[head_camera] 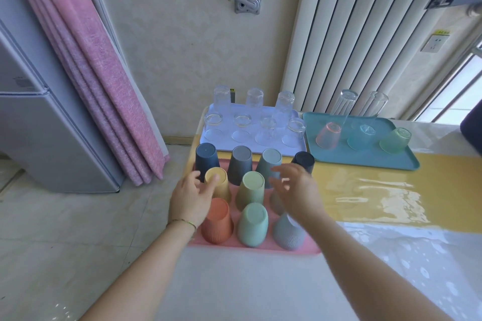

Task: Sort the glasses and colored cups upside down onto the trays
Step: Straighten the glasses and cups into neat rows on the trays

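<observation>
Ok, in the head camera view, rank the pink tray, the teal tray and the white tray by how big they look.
1. pink tray: looks largest, but it is also nearest the camera, so that may be why.
2. teal tray: looks slightly wider than the white one.
3. white tray: nearly matches the teal, so this order is unsure.

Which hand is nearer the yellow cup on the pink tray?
Left. The left hand is right beside the yellow cup, fingertips at its top edge; the right hand hovers beyond the olive cup, farther right.
</observation>
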